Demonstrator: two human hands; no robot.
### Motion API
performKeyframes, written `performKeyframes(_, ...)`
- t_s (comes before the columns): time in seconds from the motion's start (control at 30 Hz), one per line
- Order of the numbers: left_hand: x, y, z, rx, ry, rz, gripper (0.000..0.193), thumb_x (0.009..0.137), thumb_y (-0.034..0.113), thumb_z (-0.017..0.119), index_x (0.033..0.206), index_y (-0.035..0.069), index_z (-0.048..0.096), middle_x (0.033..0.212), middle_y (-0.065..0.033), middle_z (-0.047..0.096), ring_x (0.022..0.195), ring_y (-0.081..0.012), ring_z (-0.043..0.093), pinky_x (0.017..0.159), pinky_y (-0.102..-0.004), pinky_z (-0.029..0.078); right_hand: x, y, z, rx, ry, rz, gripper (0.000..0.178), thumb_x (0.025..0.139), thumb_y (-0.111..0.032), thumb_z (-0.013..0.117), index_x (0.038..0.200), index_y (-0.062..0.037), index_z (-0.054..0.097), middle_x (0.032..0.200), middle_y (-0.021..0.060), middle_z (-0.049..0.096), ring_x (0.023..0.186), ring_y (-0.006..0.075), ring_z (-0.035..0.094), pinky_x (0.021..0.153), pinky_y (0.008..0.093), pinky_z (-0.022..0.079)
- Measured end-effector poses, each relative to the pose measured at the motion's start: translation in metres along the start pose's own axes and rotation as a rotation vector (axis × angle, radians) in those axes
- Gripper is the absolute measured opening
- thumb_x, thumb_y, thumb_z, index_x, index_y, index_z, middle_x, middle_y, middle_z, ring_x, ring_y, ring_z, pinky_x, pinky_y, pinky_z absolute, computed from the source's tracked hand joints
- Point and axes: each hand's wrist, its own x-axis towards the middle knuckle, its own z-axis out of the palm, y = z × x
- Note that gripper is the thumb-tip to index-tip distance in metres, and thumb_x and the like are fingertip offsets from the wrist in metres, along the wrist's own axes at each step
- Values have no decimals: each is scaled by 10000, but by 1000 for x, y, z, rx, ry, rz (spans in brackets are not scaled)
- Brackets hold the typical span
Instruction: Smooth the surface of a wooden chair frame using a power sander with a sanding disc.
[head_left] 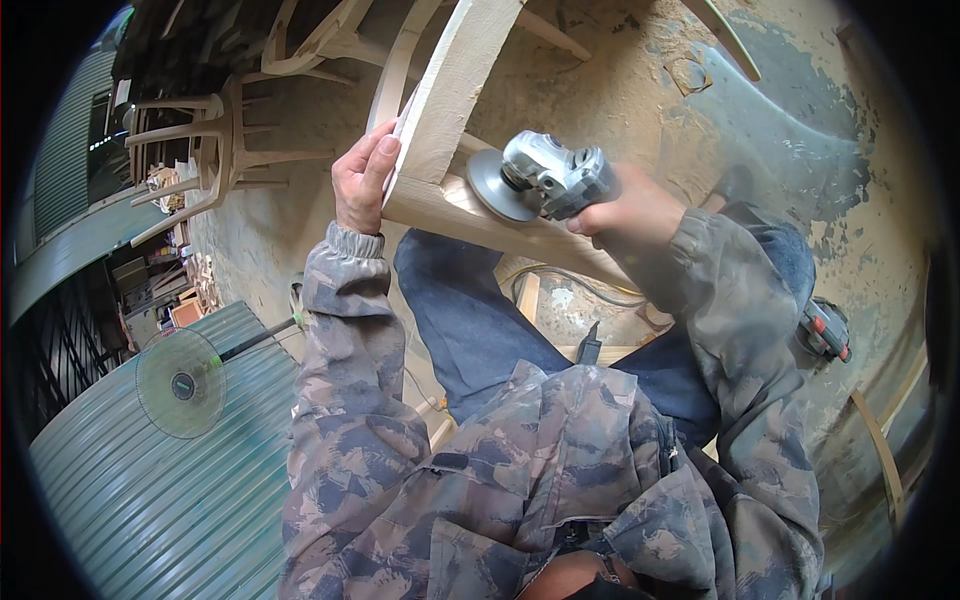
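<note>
My right hand [630, 215] is wrapped round the body of a grey angle grinder [556, 172]. Its round sanding disc [500, 188] lies against or just over a pale wooden rail, near the corner where the rail meets a thick upright board. Both belong to an unpainted wooden furniture frame [440, 110] in front of me. With my left hand [365, 178] I grip the left edge of that frame at the corner, thumb on the near side and fingers partly hidden behind it.
Unfinished wooden chairs [225, 135] stand at the left and far left. A standing fan [182, 385] is at the lower left beside a corrugated metal sheet [160, 480]. Another power tool [826, 328] lies on the dusty floor at right. A cable [570, 272] runs under the frame.
</note>
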Motion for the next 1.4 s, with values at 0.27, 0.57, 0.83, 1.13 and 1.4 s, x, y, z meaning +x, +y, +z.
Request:
performKeyframes(0.27,-7,5,4,-6,36,-10,505,893,344,657,1182,-69,622,1067,-120,667,972,-152,603,874,-261,457,3,-19,-2,-7,-174,97,456,680,-264,764,1035,-6,640,886,68,644,768,141,589,714,275,476)
performKeyframes(0.57,-14,-7,9,2,25,12,467,893,338,659,1154,-49,640,1022,-107,684,940,-138,616,848,-259,477,3,5,-10,147,-113,238,408,715,-230,737,1027,1,610,809,89,625,633,156,608,566,285,511)
performKeyframes(0.83,-6,-1,15,6,2,21,467,880,343,672,1143,-42,649,1033,-128,690,949,-153,628,854,-263,482,16,-14,-19,178,-227,234,458,726,-245,726,1064,9,550,788,97,614,633,165,613,567,288,516)
performKeyframes(1.13,1,-5,10,55,27,21,494,866,417,669,1101,-17,680,995,-141,706,932,-177,650,850,-288,492,3,-17,-16,200,-195,320,371,722,-177,735,1012,-7,577,764,84,611,633,171,600,593,302,501)
performKeyframes(1.4,29,-29,1,102,-7,7,482,886,482,620,1094,56,708,948,-68,705,893,-133,630,824,-270,476,-19,4,1,-150,188,87,299,704,-152,749,938,1,642,749,66,638,626,152,610,579,303,501)
